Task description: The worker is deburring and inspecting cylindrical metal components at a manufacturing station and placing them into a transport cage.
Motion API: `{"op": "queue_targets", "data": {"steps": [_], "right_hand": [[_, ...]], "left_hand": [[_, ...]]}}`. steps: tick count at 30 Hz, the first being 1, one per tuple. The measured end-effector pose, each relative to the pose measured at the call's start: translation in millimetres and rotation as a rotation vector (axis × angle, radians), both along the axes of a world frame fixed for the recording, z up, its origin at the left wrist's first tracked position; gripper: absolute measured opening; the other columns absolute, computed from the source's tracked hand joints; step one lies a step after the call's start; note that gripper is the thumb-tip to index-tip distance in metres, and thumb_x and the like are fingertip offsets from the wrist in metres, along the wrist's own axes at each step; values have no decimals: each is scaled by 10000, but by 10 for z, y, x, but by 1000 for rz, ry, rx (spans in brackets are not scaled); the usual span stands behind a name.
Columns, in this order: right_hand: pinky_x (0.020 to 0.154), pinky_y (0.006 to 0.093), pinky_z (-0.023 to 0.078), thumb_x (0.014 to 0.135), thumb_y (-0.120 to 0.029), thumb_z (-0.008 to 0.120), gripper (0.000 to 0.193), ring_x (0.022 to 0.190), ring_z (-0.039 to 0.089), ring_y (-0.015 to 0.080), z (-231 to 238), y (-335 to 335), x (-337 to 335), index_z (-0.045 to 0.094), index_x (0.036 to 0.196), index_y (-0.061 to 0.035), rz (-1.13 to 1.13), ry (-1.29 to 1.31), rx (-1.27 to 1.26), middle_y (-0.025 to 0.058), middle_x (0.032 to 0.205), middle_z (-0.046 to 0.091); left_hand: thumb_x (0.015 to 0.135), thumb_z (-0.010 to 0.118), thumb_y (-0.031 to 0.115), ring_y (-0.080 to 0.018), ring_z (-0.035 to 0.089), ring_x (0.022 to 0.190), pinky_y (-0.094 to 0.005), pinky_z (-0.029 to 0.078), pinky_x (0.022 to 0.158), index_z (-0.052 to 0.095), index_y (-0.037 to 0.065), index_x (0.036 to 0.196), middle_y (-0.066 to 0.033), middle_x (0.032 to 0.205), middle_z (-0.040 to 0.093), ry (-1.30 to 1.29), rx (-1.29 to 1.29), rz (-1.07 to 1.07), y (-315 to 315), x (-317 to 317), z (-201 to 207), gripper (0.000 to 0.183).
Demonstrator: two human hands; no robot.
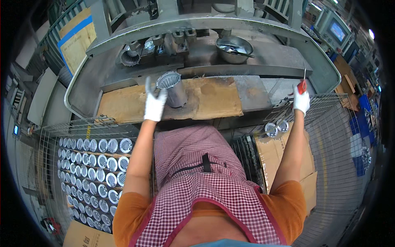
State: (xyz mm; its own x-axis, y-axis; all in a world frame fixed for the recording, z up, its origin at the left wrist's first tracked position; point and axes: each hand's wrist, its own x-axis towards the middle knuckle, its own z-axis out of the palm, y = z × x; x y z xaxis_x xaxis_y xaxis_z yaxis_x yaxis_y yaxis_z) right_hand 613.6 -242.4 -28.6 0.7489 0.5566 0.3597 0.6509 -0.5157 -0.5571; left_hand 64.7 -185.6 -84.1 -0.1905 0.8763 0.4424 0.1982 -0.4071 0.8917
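My left hand [155, 105], in a white glove, is just left of a grey ribbed metal cylinder [177, 94]. Its fingers are stretched and apart, and it holds nothing; whether it touches the cylinder I cannot tell. The cylinder stands, slightly tilted in view, on a brown cardboard sheet [218, 96] along the bench's near edge. Out to the right, my gloved right hand [301, 101] is wrapped round a red-handled tool [302, 86] with a thin metal blade or shaft pointing up. Below that hand, two round slotted metal parts [271, 129] sit on cardboard.
Rows of similar metal parts [98, 173] fill a wire cage at left. Another wire cage [337, 164] surrounds cardboard at right. On the bench stand a metal bowl [234, 49] and a lying metal cylinder [130, 58]. A metal frame bar [197, 25] spans the bench.
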Motion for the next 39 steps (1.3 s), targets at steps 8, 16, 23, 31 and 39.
{"op": "queue_targets", "data": {"steps": [8,16,23,31,39], "right_hand": [[924,476,435,743,-501,706,720,1069,547,413,-369,-192,-485,517,1278,-58,-187,-536,514,218,1274,516],[865,458,476,769,-571,641,716,1001,608,369,263,982,-1435,538,1286,-88,424,-351,230,207,1083,632],[843,428,490,826,-463,568,468,982,628,344,601,1635,-1486,665,1089,-89,621,-225,-54,186,1067,653],[827,433,493,860,-411,530,361,934,636,353,457,1650,-1452,696,1011,-128,529,-254,-38,158,986,677],[821,405,485,882,-412,567,377,928,633,347,457,1490,-1794,691,1001,-76,585,-276,81,173,981,671]], "left_hand": [[910,548,400,-303,599,1078,-368,447,936,609,77,1197,-164,1200,614,645,-220,646,-224,-1708,614,437],[912,445,525,-380,647,861,-447,497,775,714,102,968,-174,928,680,950,-456,950,-232,-1901,396,504],[932,413,521,-368,648,856,-443,494,770,702,86,983,-165,932,684,862,-482,983,-267,-1811,448,524],[931,411,527,-360,644,887,-431,489,796,701,90,992,-168,960,680,811,-455,1000,-235,-1859,403,528],[942,399,508,-363,643,846,-439,489,768,703,88,938,-162,914,681,858,-408,1019,-250,-1857,388,519]]}}
